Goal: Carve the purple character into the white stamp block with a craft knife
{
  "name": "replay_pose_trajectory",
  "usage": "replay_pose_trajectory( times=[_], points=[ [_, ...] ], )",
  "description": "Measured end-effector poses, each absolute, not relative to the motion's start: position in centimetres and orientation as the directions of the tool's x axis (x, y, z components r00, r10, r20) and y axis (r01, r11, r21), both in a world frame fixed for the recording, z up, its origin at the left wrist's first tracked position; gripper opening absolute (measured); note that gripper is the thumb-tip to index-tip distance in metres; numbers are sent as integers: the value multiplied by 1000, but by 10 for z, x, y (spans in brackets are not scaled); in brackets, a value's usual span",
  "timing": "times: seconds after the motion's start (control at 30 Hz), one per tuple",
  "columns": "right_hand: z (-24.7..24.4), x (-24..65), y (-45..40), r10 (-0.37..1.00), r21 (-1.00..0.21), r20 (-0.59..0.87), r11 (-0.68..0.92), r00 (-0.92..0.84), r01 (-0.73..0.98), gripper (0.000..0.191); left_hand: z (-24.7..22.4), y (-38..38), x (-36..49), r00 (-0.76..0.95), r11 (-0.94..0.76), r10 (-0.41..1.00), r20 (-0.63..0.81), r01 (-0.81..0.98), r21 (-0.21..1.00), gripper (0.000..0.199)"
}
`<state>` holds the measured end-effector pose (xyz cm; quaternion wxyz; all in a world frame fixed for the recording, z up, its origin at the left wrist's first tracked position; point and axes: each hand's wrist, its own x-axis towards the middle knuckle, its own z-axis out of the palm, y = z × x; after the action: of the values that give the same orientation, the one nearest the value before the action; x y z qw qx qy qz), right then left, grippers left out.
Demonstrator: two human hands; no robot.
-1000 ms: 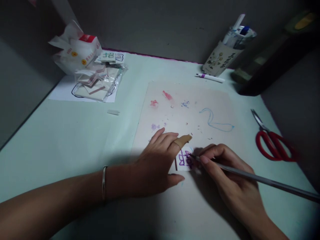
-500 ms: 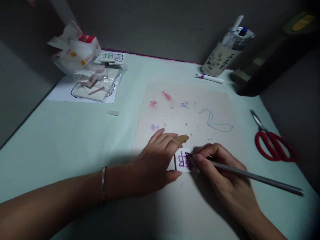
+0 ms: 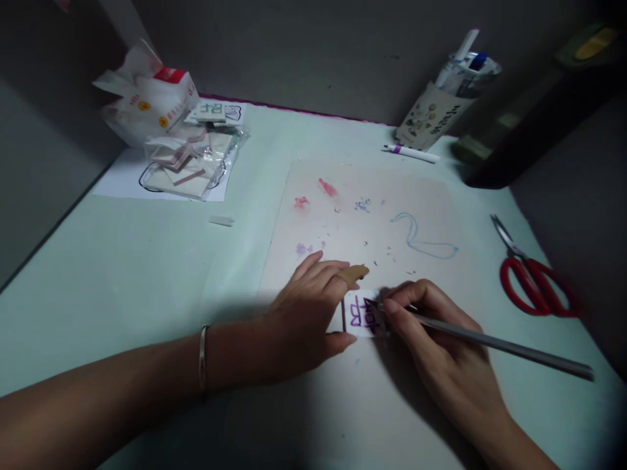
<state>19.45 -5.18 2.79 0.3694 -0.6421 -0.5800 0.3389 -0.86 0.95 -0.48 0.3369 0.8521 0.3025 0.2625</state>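
A small white block (image 3: 351,326) with purple characters lies on a pale marked board (image 3: 337,225). My left hand (image 3: 308,313) is closed round its left end, thumb at the near edge and fingers at the far edge, with a tan wrap on the index finger. In my right hand (image 3: 435,346) is a slim tool with a long grey handle (image 3: 509,346), pinched between thumb and fingers. Its dark tip touches or hovers just over the characters; which of these I cannot tell. My right fingertips partly cover the block's right end.
Red-handled scissors (image 3: 526,277) lie at the right. A purple-banded marker (image 3: 411,154) rests before a pen holder (image 3: 431,117), beside a dark bottle (image 3: 514,130). Plastic-bagged blocks (image 3: 186,163) and a white bag (image 3: 151,101) stand back left. A small white piece (image 3: 221,221) lies left of the board.
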Motion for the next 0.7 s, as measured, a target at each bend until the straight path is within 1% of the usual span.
replay_pose_trajectory(
  times=[0.2,0.37,0.7],
  points=[
    [30,195,-48,999,-868,21,-5,46,496,23,-5,11,-9,688,-599,678,260,311,738,72],
    [33,198,-45,1000,-891,-6,-2,-7,455,22,-6,12,-10,689,-607,673,271,305,734,75],
    [34,203,-46,996,-890,-59,-23,-65,455,23,-3,13,-10,696,-603,671,255,313,733,71]
  ],
)
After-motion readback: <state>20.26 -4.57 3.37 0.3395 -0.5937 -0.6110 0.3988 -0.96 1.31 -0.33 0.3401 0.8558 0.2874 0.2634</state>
